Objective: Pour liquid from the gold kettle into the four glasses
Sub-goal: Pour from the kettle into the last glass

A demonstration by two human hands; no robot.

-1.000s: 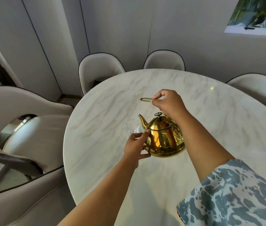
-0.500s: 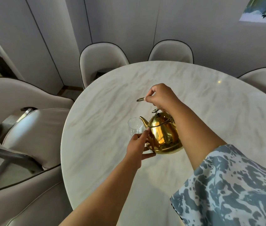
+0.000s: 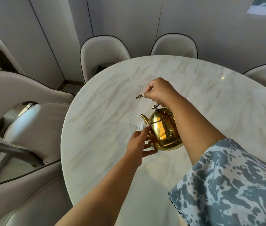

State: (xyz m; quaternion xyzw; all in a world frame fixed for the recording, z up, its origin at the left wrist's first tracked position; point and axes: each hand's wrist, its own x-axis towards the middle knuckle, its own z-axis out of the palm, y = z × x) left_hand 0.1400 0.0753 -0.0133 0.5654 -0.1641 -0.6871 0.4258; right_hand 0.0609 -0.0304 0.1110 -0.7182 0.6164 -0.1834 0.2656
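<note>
Head view, and I've got the gold kettle [image 3: 162, 129] just right of frame centre, tipped with its spout [image 3: 143, 117] aimed left and its base lifted off the marble table [image 3: 210, 98]. My right hand [image 3: 159, 91] sits above it, fingers curled tight around the kettle's handle [image 3: 139, 96], whose gold end pokes out to the left of the knuckles. The lid knob [image 3: 154, 107] shows just under that hand. Spout tip is right at the rim of the clear glass [image 3: 136, 123], which stands directly left of the kettle; I can't tell whether any liquid is running, the glass looks clear. My left hand [image 3: 138, 144] comes up from the lower middle of the frame, fingers wrapped around the lower part of the glass, one fingertip touching the kettle's body, thumb tucked under near the kettle's base. I only see this one glass; the lower half of it is hidden behind the hand. A blue and white patterned sleeve [image 3: 235, 185] fills the lower right corner. Pale upholstered chairs [image 3: 103, 53] ring the table along the top and left side of the frame, against grey wall panels [image 3: 55, 30].
</note>
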